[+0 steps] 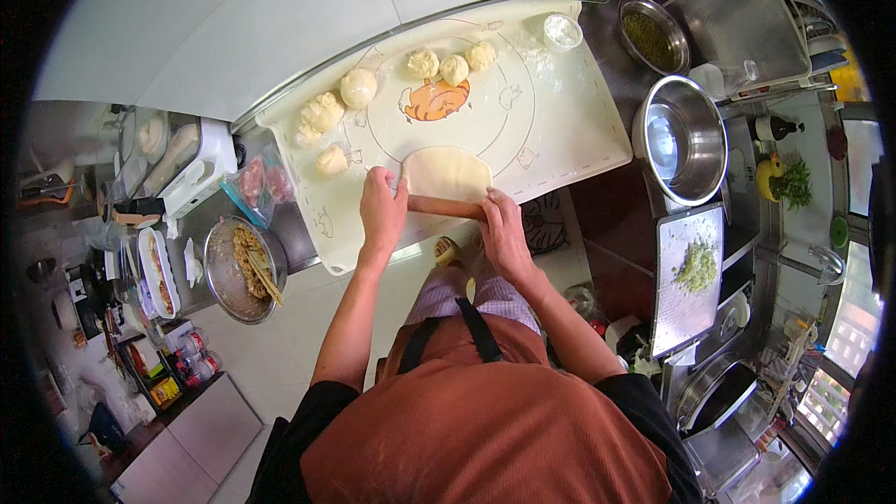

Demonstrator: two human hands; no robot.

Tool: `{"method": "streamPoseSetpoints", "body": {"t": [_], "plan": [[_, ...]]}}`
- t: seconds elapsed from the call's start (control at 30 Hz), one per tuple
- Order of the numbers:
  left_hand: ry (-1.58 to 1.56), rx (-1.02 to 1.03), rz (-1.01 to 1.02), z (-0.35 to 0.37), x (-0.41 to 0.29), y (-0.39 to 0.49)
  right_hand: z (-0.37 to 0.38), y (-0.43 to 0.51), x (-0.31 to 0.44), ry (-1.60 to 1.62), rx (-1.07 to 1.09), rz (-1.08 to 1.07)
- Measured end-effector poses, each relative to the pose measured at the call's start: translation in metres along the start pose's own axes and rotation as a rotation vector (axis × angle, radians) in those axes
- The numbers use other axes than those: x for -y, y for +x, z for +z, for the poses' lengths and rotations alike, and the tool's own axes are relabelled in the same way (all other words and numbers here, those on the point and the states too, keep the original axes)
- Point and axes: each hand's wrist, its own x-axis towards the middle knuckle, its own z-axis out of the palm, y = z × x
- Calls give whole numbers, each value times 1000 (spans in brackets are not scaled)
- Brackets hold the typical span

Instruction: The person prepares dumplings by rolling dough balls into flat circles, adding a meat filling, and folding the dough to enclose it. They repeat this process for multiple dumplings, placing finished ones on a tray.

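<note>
A wooden rolling pin (445,207) lies across the near edge of a flattened, rounded dough sheet (448,169). My left hand (382,217) is at the pin's left end, fingers curled and thumb by the dough's edge; its palm hides that end. Over the pin's right end is my right hand (505,232), fingers bent around it. Both rest above a cream pastry mat (581,119) with printed circles. Several dough balls sit on the mat: a small one (332,160), a lumpy piece (321,114), a smooth one (359,87) and a group (453,69) farther back.
A white cup of flour (562,32) stands at the mat's far right corner. At right are a steel basin (682,140) and a tray (665,308) with chopped greens (696,267). On the left, a bowl of filling (231,273) with chopsticks stands near bagged meat (262,182).
</note>
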Motion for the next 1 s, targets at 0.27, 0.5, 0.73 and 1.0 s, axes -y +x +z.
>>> {"method": "streamPoseSetpoints", "body": {"t": [0.27,0.5,0.73,1.0], "plan": [[273,-101,483,48,-25,60,10,62,-48,-386,-28,149],[295,-219,439,67,-55,149,13,170,-99,-461,-195,278],[272,-27,474,49,-30,43,-1,64,-50,-345,-57,150],[194,-4,517,47,-29,30,5,49,-54,-327,-40,145]]}}
